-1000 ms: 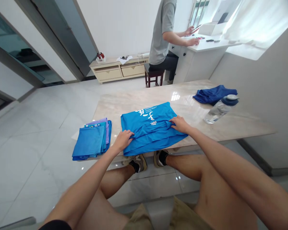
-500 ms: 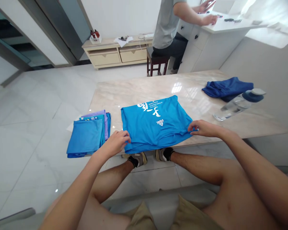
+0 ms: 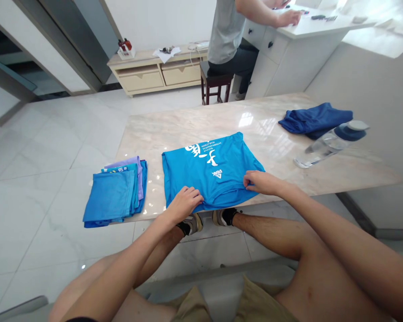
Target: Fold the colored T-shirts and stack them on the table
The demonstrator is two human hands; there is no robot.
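Note:
A bright blue T-shirt with white printing lies partly folded on the marble-topped table, its neckline toward me. My left hand has its fingers curled on the shirt's near edge, left of the collar. At the right of the neckline, my right hand pinches the fabric between thumb and fingers. To the left, a stack of folded garments, blue on top with purple and teal layers below, rests at the table's corner.
A crumpled dark blue garment and a clear water bottle with a blue and white cap are on the right side of the table. Beyond it, a person sits on a dark stool by a white counter. A low cabinet stands behind.
Both hands have moved inward along the shirt's near edge, the left one to the right and the right one to the left. The view has shifted slightly.

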